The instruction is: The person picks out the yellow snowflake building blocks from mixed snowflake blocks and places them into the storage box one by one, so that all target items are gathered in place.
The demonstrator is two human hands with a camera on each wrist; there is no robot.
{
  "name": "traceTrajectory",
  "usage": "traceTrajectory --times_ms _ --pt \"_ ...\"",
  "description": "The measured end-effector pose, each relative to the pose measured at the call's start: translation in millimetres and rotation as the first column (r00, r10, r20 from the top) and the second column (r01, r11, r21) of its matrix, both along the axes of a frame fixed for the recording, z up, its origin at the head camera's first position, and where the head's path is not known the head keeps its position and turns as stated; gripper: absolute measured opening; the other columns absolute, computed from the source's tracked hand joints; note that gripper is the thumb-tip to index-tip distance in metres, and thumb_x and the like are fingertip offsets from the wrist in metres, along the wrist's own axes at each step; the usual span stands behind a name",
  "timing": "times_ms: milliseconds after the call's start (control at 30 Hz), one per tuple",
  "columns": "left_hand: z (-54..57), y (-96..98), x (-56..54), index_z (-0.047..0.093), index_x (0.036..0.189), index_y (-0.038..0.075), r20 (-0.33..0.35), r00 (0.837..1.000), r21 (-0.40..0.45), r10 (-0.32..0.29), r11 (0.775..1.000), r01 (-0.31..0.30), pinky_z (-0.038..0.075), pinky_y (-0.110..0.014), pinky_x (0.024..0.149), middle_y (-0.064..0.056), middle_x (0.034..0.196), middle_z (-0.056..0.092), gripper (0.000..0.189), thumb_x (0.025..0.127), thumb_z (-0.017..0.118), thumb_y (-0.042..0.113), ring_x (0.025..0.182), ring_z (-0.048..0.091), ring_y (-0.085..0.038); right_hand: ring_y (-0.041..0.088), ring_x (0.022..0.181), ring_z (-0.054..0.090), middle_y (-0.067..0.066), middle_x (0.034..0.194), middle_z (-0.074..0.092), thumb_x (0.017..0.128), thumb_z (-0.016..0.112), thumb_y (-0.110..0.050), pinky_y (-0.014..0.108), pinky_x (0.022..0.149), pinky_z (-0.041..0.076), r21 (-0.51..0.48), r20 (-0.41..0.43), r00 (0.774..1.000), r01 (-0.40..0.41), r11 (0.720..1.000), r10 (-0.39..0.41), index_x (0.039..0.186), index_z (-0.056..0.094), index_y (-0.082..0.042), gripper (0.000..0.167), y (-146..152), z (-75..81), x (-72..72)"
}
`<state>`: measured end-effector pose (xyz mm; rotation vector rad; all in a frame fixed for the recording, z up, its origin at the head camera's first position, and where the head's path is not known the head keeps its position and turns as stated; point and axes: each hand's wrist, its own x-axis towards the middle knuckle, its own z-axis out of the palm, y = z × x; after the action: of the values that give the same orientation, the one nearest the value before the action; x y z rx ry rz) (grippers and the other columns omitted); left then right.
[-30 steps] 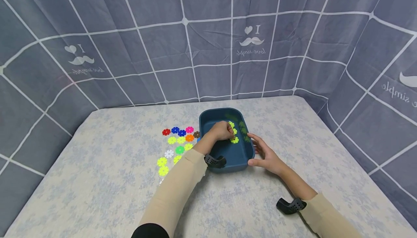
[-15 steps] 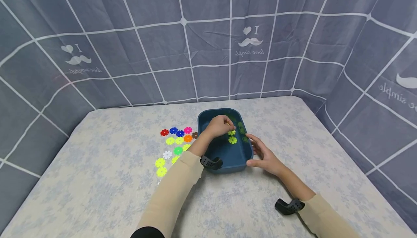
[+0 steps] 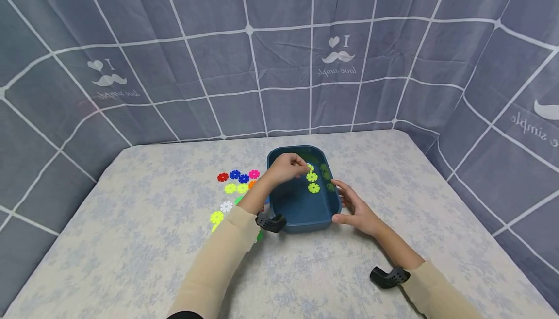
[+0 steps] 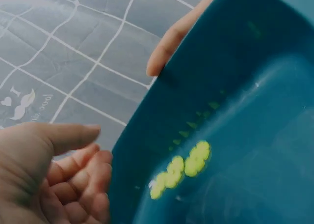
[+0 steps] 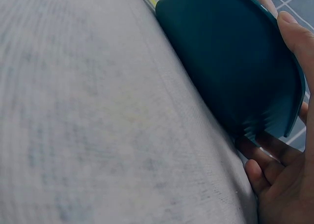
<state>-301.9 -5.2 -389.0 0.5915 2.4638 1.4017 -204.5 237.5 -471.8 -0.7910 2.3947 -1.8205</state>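
In the head view, a dark blue plastic bin (image 3: pixel 301 212) stands on the table. Three yellow flower-shaped discs lie in a row along its right side; one is the near disc (image 3: pixel 314 188). My left hand (image 3: pixel 286 167) hovers over the bin's left part, its fingertips beside the farthest disc. In the left wrist view, the left hand (image 4: pixel 54 175) has its thumb apart from loosely bent fingers, with nothing between them. My right hand (image 3: pixel 355 212) rests against the bin's right outer side. The right wrist view shows its thumb (image 5: pixel 294 30) at the rim and other fingers touching the wall.
Left of the bin lie several loose flower discs, among them a red disc (image 3: pixel 222 177), a pink disc (image 3: pixel 254 175) and a white disc (image 3: pixel 226 206). My left forearm covers some. A grey checked curtain (image 3: pixel 279 57) hangs behind the table (image 3: pixel 131 222).
My left hand has risen from the yellow discs and drawn back to the left, uncovering the row. The right hand stays at the bin's side.
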Motion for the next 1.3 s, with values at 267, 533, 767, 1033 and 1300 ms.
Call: traceTrajectory --times_ms 267,533,767,1033,1300 --pt "2.2 -12.9 8.5 0.067 0.099 0.003 -0.009 1.000 0.019 -0.018 1.000 0.018 0.046 -0.033 0.074 -0.007 0.077 0.062 0.017 0.093 0.067 0.019 0.091 0.060 -0.043 0.046 0.124 0.043 0.031 0.145 0.034 0.086 0.075 -0.028 0.029 0.096 0.042 -0.009 0.001 1.000 -0.003 1.000 0.003 0.154 0.023 -0.010 0.088 -0.4 1.6 1.4" --pt "3.8 -33.3 22.2 0.067 0.097 0.004 -0.037 0.999 0.040 0.025 0.999 -0.023 0.048 -0.030 0.070 -0.004 0.081 0.064 0.018 0.092 0.069 0.020 0.076 0.061 -0.020 0.045 0.126 0.042 0.030 0.146 0.034 0.086 0.075 -0.030 0.028 0.096 0.042 0.007 -0.008 1.000 0.002 1.000 -0.002 0.154 0.023 -0.011 0.088 0.5 0.3 1.0" --pt "8.9 -58.7 36.8 0.065 0.099 0.002 -0.048 0.999 0.076 0.023 0.997 -0.019 0.052 -0.038 0.075 -0.007 0.085 0.063 0.018 0.093 0.067 0.018 0.078 0.060 -0.022 0.046 0.128 0.040 0.030 0.147 0.032 0.086 0.075 -0.030 0.027 0.097 0.041 0.011 -0.015 1.000 0.001 1.000 -0.001 0.154 0.023 -0.011 0.088 0.9 0.5 0.8" --pt "6.7 -85.9 47.5 0.064 0.098 0.002 -0.040 0.998 0.083 0.056 0.995 -0.053 0.050 -0.038 0.073 -0.008 0.084 0.062 0.016 0.093 0.067 0.017 0.087 0.058 -0.042 0.046 0.131 0.037 0.028 0.149 0.030 0.086 0.075 -0.027 0.025 0.097 0.040 0.004 -0.019 1.000 -0.004 1.000 0.004 0.154 0.022 -0.010 0.087 1.3 -0.3 0.3" --pt "1.1 -102.2 58.5 0.064 0.097 0.001 -0.055 0.996 0.072 0.066 0.995 -0.062 0.048 -0.032 0.068 -0.007 0.085 0.062 0.017 0.092 0.068 0.017 0.083 0.057 -0.041 0.046 0.129 0.040 0.029 0.148 0.032 0.086 0.074 -0.018 0.028 0.097 0.041 0.009 -0.015 1.000 -0.005 1.000 0.006 0.154 0.021 -0.009 0.086 1.3 -0.3 -0.3"
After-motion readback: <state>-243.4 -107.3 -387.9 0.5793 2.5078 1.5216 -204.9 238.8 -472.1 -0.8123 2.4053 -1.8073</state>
